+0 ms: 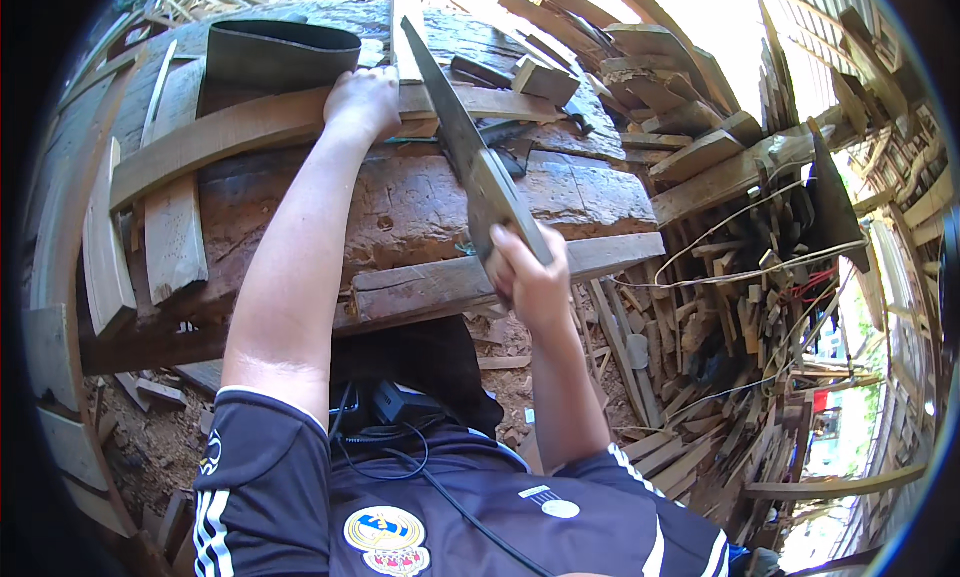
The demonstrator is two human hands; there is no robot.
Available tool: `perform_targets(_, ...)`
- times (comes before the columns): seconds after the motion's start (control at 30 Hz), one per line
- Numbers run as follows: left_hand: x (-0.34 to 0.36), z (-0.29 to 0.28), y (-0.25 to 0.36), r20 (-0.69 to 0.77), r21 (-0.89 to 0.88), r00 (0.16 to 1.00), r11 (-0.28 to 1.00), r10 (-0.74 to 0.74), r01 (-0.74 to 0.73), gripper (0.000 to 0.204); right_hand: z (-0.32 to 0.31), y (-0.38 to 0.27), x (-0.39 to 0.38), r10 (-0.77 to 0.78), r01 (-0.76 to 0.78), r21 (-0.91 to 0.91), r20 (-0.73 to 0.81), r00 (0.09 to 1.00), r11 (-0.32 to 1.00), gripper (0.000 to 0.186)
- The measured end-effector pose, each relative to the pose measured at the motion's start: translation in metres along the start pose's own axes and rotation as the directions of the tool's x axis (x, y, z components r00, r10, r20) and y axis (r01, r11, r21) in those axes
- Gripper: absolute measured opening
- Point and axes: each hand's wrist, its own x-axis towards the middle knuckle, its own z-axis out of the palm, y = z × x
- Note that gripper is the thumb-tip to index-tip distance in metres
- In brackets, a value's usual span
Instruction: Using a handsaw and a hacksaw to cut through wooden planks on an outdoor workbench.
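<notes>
Two hands (362, 102) (525, 267), saw (465, 147) over plank (235, 142), bare bench (415, 197) toward near edge

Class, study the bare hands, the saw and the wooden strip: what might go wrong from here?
1. The bare left hand rests on the wooden strip near the handsaw in the right hand; a slip of the blade could cut it.
2. The strip seems steadied only by that hand, so it might shift under a push.
3. The curled dark sheet beside the left hand could get knocked.

Left hand (362, 103) curls far forward, while the right hand (526, 269) clenches closer in
</notes>
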Motion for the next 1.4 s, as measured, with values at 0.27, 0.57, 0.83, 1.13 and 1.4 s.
perform_targets(0.27,0.003,-0.006,0.009,0.007,-0.019,1.0,1.0,0.023,-0.022,0.037,0.024,0.002,0.09,-0.033,0.034,-0.101,0.015,0.999,0.994,0.026)
perform_targets(0.57,0.002,0.0,0.001,-0.028,0.006,1.0,1.0,0.006,-0.006,0.038,-0.008,-0.007,-0.041,0.003,-0.001,0.065,-0.035,0.999,0.998,0.026)
perform_targets(0.83,0.004,-0.005,0.011,0.036,0.013,0.999,1.0,0.017,-0.017,0.038,0.026,-0.001,0.108,-0.022,0.022,-0.042,0.006,1.0,0.999,0.024)
perform_targets(1.13,0.001,-0.004,0.003,0.023,0.033,0.999,0.999,0.029,-0.03,0.039,-0.017,-0.003,-0.048,0.019,-0.018,0.051,-0.019,1.0,0.999,0.026)
perform_targets(1.4,0.005,-0.007,0.013,0.025,0.042,1.0,0.999,0.016,-0.017,0.039,0.017,0.012,0.079,-0.092,0.088,-0.173,-0.015,0.996,0.981,0.026)
